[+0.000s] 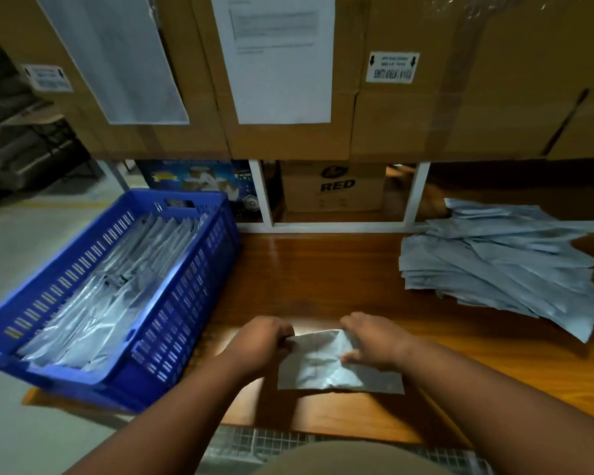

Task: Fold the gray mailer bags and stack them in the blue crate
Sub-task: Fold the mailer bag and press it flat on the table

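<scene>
A folded gray mailer bag [326, 370] lies on the wooden table [323, 279] right in front of me. My left hand [263, 337] grips its upper left corner. My right hand [371, 341] pinches its upper right part, thumb on top of the bag. A loose pile of flat gray mailer bags [504, 265] spreads over the table at the right. The blue crate [192, 289] stands at the left, at the table's edge, with several folded gray bags [110, 296] stacked inside it.
Big cardboard boxes [426, 97] with paper labels form a wall behind the table. Below them a white frame [333, 226] holds smaller boxes. A grey floor [21, 241] lies to the left of the crate.
</scene>
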Tool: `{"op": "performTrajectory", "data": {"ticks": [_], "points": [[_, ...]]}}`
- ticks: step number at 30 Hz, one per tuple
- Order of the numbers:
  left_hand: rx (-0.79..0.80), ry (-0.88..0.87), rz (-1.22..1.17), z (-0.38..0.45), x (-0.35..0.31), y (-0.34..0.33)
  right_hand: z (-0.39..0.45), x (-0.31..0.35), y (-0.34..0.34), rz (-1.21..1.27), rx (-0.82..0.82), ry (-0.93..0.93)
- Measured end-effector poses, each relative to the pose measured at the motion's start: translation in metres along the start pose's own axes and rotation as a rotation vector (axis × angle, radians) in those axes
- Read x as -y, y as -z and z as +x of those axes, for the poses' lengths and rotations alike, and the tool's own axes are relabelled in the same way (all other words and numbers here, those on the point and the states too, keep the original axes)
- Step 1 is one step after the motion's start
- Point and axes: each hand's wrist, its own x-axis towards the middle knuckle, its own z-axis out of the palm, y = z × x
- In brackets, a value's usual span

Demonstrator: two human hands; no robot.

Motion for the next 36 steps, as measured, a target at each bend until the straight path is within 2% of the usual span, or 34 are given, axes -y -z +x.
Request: {"op": "performTrajectory", "data": {"ticks": [3,8,15,21,25,27,33,36], "points": [[-0.083,0.022,-0.018,-0.014,0.009,0.033,0.003,-0.004,0.033,0.041,0.062,0.092],[-0.254,0.122,-0.044,-0.034,0.020,0.107,0.027,0.017,0.102,0.070,-0.078,0.221],[-0.466,0.437,-0.048,-0.087,0.068,0.181,0.083,0.105,0.191,-0.040,-0.183,0.457],[-0.584,0.633,-0.058,-0.156,0.124,0.202,0.135,0.200,0.236,-0.130,-0.225,0.588],[-0.561,0.712,-0.040,-0.194,0.160,0.193,0.162,0.271,0.244,-0.206,-0.242,0.649],[-0.494,0.763,-0.013,-0.209,0.178,0.188,0.176,0.303,0.237,-0.209,-0.214,0.671],[-0.211,0.796,0.011,-0.213,0.202,0.170,0.235,0.358,0.199,-0.392,0.056,0.640],[-0.152,0.777,0.004,-0.203,0.214,0.167,0.255,0.371,0.182,-0.459,0.136,0.671]]}}
